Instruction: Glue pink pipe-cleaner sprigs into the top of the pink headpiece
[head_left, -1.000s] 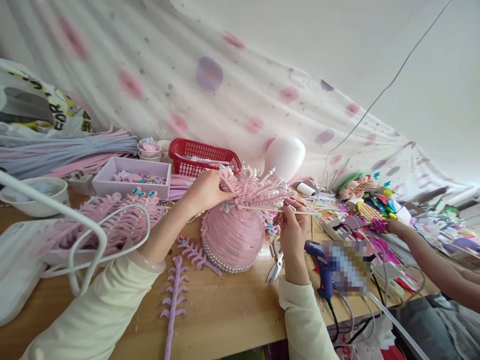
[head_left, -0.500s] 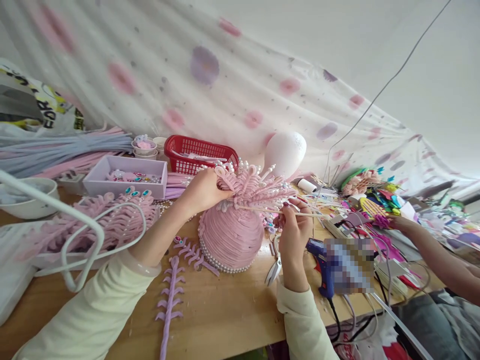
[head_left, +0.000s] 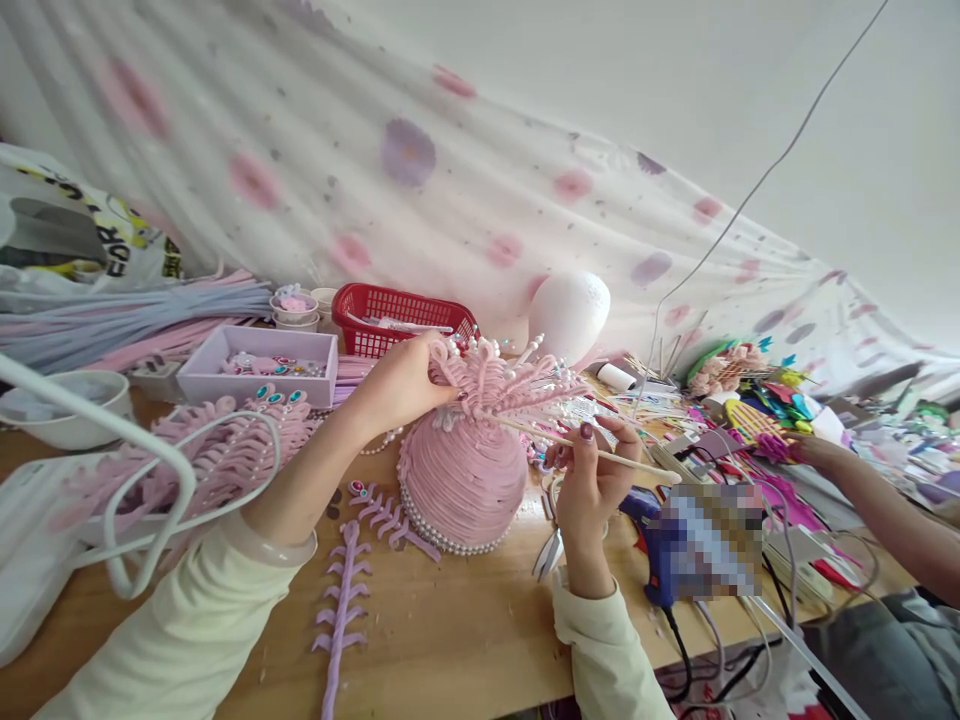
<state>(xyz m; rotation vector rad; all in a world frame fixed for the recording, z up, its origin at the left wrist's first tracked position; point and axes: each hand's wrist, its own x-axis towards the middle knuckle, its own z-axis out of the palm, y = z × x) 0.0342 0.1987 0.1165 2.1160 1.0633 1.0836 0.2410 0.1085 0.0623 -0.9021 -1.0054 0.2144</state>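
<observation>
A pink dome (head_left: pixel 465 480) wound in fuzzy strands sits on the table with pearl beads round its lower rim. On its top stands a pink pipe-cleaner ornament (head_left: pixel 491 375) with looped fronds and pearl-tipped stems. My left hand (head_left: pixel 405 385) is closed on the ornament's left side, thumb and fingers pinching its base. Between the fingers of my right hand (head_left: pixel 596 480) is a thin pale stick (head_left: pixel 637 466), its far tip at the ornament's base. Scissors (head_left: pixel 551 550) lie partly hidden behind my right hand. Two lilac pipe-cleaner fronds (head_left: pixel 343 600) lie in front.
A blue glue gun (head_left: pixel 656 555), partly blurred out, stands right of my hand with cables. A lilac box (head_left: pixel 259 370), red basket (head_left: pixel 397 315) and white foam egg shape (head_left: pixel 570 315) stand behind. A white tube (head_left: pixel 97 410) crosses at left. Another person's arm (head_left: pixel 862 490) reaches in from the right.
My right hand has tilted the stick, its near end now lower and further right, with the fingers more raised. My left hand keeps its pinch on the ornament.
</observation>
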